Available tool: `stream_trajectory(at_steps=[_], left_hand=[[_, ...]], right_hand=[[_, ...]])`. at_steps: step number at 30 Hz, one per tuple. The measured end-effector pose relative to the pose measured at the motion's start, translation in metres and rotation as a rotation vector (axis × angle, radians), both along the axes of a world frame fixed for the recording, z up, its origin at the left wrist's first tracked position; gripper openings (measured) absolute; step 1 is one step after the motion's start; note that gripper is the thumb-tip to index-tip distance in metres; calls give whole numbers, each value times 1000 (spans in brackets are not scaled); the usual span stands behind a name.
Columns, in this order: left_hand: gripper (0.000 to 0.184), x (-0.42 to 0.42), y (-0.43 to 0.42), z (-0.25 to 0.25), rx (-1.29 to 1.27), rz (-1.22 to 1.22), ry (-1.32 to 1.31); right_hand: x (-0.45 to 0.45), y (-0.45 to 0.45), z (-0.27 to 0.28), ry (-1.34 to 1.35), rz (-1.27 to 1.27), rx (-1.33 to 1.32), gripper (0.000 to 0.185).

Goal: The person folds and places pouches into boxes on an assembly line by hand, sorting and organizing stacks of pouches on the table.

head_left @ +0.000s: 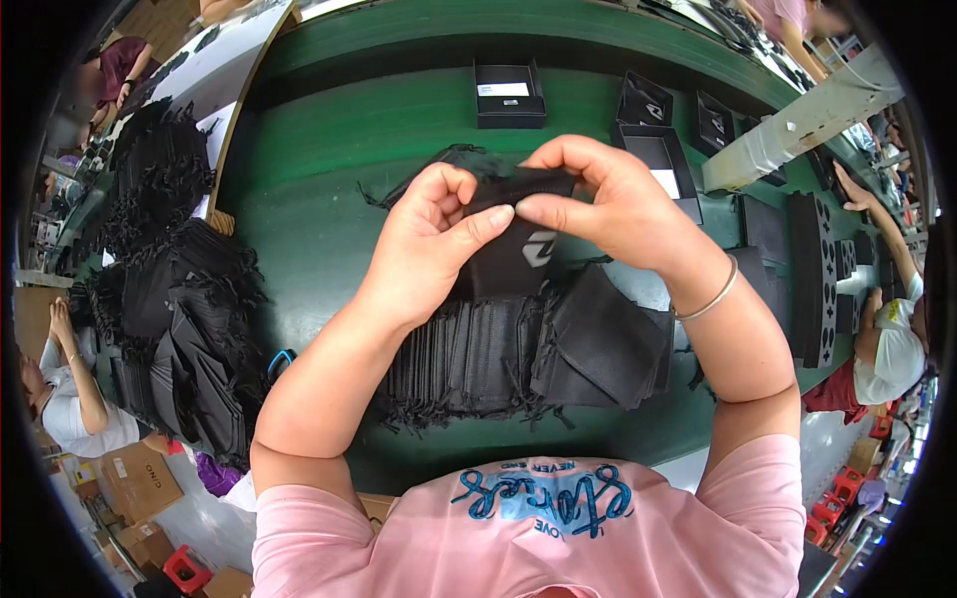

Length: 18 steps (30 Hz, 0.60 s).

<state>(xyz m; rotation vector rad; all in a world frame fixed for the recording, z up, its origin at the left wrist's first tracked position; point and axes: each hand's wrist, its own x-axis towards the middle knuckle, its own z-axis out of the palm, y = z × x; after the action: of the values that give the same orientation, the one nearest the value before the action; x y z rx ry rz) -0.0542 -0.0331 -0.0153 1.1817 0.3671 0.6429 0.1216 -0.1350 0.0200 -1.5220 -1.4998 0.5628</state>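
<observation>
Black, likely light and floppy, the pouch point(498, 261) is hanging by the bag row point(461, 351); the left hand point(421, 231) and right hand point(626, 211) are pinching its top edge, probably the best spot, fingers nearly closed.

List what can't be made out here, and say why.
All in the head view:
- Inside of the black pouch: hidden by its cloth and the left hand and right hand.
- Print on the white slip in the open box: too small.
- Co-worker, far right: partly cut off by the edge.
</observation>
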Motion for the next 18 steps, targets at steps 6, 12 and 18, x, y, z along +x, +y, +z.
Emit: stream_trajectory(at_steps=[6, 12, 18], left_hand=[[28, -2, 0, -2, 290, 44, 159], [31, 4, 0, 10, 500, 119, 93], [16, 48, 35, 24, 698, 145, 171]], right_hand=[[-8, -8, 15, 332, -104, -329, 18], [2, -14, 18, 32, -14, -265, 20], [42, 15, 33, -230, -1, -122, 20]])
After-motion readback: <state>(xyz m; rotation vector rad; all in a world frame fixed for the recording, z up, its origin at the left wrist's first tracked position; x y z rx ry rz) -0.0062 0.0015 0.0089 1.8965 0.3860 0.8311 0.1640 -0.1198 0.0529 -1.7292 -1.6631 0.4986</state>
